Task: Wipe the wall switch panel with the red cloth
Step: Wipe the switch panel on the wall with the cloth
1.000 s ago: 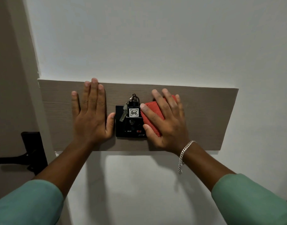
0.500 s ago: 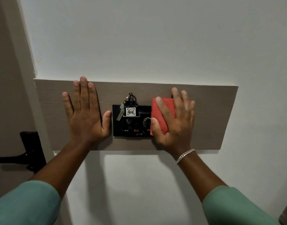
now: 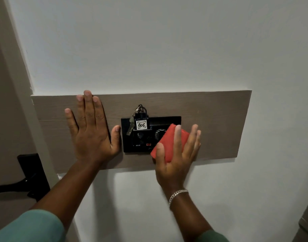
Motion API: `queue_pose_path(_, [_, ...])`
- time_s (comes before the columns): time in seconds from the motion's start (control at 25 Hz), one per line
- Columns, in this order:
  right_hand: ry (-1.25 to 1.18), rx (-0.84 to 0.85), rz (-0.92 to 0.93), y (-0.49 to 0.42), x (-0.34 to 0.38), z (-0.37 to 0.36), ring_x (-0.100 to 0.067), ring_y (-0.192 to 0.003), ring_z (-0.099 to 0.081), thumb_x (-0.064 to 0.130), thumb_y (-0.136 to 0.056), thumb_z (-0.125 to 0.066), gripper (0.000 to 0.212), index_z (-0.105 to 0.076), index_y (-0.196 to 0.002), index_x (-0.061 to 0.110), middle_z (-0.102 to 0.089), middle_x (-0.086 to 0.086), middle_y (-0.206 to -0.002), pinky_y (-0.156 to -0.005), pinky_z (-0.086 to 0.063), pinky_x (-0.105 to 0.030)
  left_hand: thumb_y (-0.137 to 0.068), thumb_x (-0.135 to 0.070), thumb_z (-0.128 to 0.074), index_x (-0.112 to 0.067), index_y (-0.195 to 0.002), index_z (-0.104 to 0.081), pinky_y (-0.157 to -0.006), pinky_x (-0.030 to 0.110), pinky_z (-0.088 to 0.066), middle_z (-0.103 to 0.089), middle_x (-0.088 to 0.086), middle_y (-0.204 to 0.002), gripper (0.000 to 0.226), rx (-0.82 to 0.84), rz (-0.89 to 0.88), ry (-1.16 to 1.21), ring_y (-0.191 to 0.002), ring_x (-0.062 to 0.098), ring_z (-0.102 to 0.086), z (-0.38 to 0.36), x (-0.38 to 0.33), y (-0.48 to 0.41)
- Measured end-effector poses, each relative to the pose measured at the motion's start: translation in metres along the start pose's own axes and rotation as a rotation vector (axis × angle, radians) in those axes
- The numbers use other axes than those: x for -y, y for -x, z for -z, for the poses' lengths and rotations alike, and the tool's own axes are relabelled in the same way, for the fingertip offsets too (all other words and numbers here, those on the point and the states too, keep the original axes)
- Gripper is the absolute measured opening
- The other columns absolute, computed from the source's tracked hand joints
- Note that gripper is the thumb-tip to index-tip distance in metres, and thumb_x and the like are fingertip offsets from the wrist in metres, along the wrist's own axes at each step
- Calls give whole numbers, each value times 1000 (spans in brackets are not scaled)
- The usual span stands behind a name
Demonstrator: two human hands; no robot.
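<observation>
A black switch panel (image 3: 165,120) is set in a brown wooden board (image 3: 219,123) on the white wall. A key tag marked 406 with keys (image 3: 141,124) hangs in the panel's left part. My right hand (image 3: 176,154) presses a folded red cloth (image 3: 168,144) flat against the panel's lower right corner, covering that corner and part of a round dial (image 3: 158,134). My left hand (image 3: 92,130) lies flat on the board just left of the panel, fingers spread, thumb touching the panel's edge.
A black door handle and plate (image 3: 30,175) sit on the door at the lower left, beside the door frame (image 3: 19,84). A grey object's corner (image 3: 306,226) shows at the lower right. White wall lies above and below the board.
My right hand has slid the red cloth rightward and then down, from the panel's middle to its lower right corner, uncovering the dial. My left hand stays flat on the board.
</observation>
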State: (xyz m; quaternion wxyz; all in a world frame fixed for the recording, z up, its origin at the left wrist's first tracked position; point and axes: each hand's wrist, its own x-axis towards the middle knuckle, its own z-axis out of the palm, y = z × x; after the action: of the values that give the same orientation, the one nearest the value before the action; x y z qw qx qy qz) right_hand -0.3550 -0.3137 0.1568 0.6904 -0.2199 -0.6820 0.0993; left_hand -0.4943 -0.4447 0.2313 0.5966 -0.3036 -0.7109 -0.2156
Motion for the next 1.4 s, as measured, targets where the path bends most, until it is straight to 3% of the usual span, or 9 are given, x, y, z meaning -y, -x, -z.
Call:
queue_pose_path(0.12, [-101, -135, -301, 8, 29, -17, -32, -156, -8, 50, -99, -43, 65, -30, -155, 18, -14, -16, -168, -122, -20, -61, -94, -49, -29, -1, -156, -6, -122, 56, 2, -12, 25, -163, 81, 14, 2, 1, -153, 35, -3, 1, 0, 1])
queue_pose_path(0.2, [-127, -147, -337, 17, 42, -25, -30, -157, -6, 52, -100, -39, 67, -27, -156, 18, -12, -13, -168, -122, -20, -61, -94, -50, -28, -2, -156, -5, -122, 55, 3, -12, 24, -164, 81, 30, 1, 11, -153, 37, -5, 2, -1, 1])
queue_pose_path(0.4, [-51, -112, -239, 25, 26, -23, -32, -157, -8, 48, -102, -36, 63, -23, -156, 19, -12, -14, -167, -124, -20, -57, -94, -51, -27, -2, -156, -5, -122, 52, 8, -11, 23, -164, 82, 54, 7, 25, -152, 36, -3, 5, 0, 0])
queue_pose_path(0.68, [28, -146, -156, 10, -9, -11, -34, -155, -13, 44, -103, -37, 60, -29, -154, 14, -18, -18, -165, -122, -22, -59, -95, -50, -31, 0, -155, -13, -122, 54, 3, -16, 23, -163, 80, 29, -5, 22, -152, 36, -7, 3, 2, 1])
queue_pose_path(0.88, [-136, -226, -268, -11, -13, 5, -32, -154, -18, 37, -103, -40, 56, -29, -154, 18, -16, -18, -166, -120, -29, -60, -94, -49, -33, -2, -156, -8, -122, 54, 5, -14, 21, -164, 81, 33, -1, 43, -152, 34, -3, 3, 2, 1])
queue_pose_path(0.96, [-245, -241, -180, -16, -1, 9, -29, -155, -20, 35, -103, -40, 55, -29, -154, 19, -16, -20, -166, -122, -30, -54, -94, -48, -34, -2, -156, -8, -122, 53, 7, -12, 21, -164, 82, 39, 9, 62, -153, 33, -1, 4, 1, 1])
queue_pose_path(1.08, [-282, -124, 12, -14, 36, 1, -32, -154, -20, 41, -104, -38, 56, -32, -153, 16, -14, -23, -165, -123, -27, -44, -94, -48, -34, -2, -156, -6, -122, 55, 5, -10, 20, -165, 82, 58, 7, 72, -153, 32, 0, 7, 0, 0])
queue_pose_path(1.24, [-37, 21, 217, 2, 56, -17, -37, -154, -14, 47, -101, -39, 53, -39, -147, 20, -20, -20, -161, -121, -24, -62, -94, -48, -32, -2, -156, -6, -123, 56, 2, -6, 17, -165, 81, 46, -3, 70, -154, 29, 5, 4, 2, 2])
queue_pose_path(1.4, [-102, -105, -62, -7, 58, -21, -29, -155, -14, 44, -97, -45, 55, -41, -148, 24, -24, -17, -163, -115, -29, -66, -94, -49, -31, -3, -156, -5, -123, 54, 4, -1, 13, -164, 82, 21, -17, 81, -154, 26, 10, 3, 3, 0])
